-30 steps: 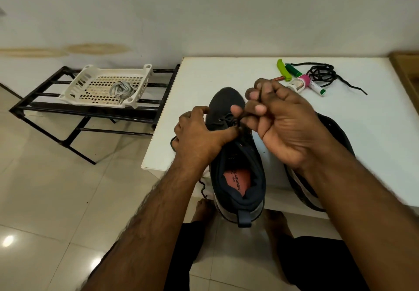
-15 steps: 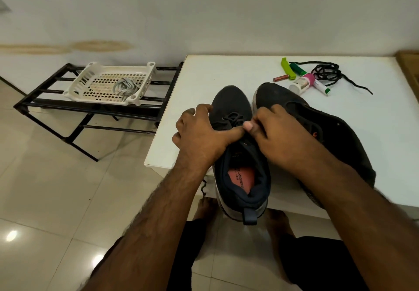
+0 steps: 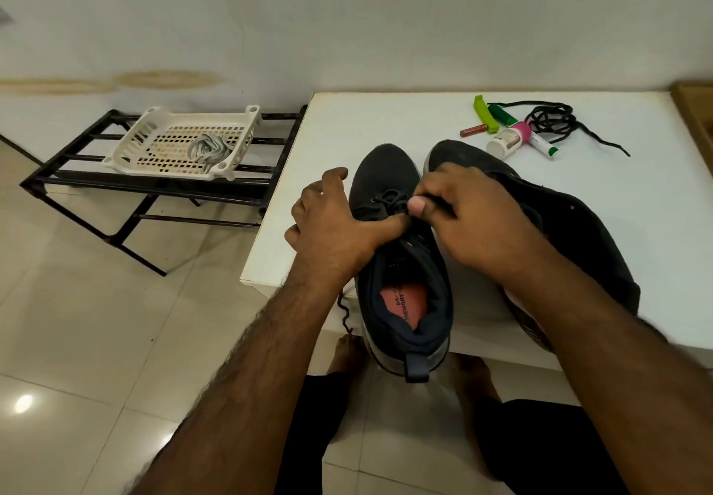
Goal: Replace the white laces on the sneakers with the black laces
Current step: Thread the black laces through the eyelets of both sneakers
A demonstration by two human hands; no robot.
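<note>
Two dark sneakers sit on the white table [image 3: 347, 124]. The left sneaker [image 3: 389, 174] points away from me, its heel hanging over the near edge, with a black lace [image 3: 387, 198] threaded through its lower eyelets. My left hand [image 3: 332, 224] rests on this shoe's left side, thumb pressed on the lacing, fingers spread. My right hand [image 3: 467, 220] pinches the black lace at the middle of the lacing. One lace end [image 3: 344, 313] dangles below the table edge. The right sneaker [image 3: 559, 224] lies tilted behind my right arm. A spare black lace [image 3: 555, 120] lies coiled at the far right.
A white plastic basket [image 3: 146, 139] holding the pale removed laces [image 3: 210, 147] stands on a black metal rack [image 3: 154, 189] left of the table. Small tubes and a bottle [image 3: 509, 137] lie near the spare lace. Tiled floor and my bare feet are below.
My right hand came down from a raised pull to the lacing, which uncovered the right sneaker. My left hand's fingers have opened out along the left shoe's side.
</note>
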